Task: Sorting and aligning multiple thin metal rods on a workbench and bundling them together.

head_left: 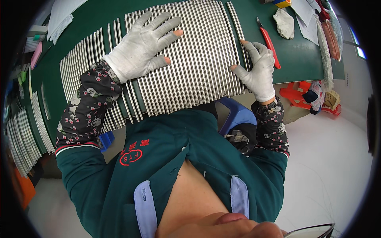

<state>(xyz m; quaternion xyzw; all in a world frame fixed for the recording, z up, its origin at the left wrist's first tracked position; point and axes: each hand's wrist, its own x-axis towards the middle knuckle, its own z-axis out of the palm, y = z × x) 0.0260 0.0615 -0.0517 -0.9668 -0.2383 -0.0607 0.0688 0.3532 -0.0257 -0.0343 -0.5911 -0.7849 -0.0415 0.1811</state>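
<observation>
Many thin, shiny metal strips lie side by side in a wide row across the green table. My left hand, in a white glove with bare thumb and finger tips, rests flat on the left-middle part of the row, fingers spread. At the row's right end, my right hand, gloved the same way, has its thumb and index finger apart. Its index tip touches a single metal strip set slightly off from the row, and its thumb lies by the row's edge. Its other fingers are partly curled.
Red-handled nippers lie right of my right hand, with a crumpled white glove beyond. More strips are stacked at the far left. A red stool stands beyond the table's right front edge, with cloth on it.
</observation>
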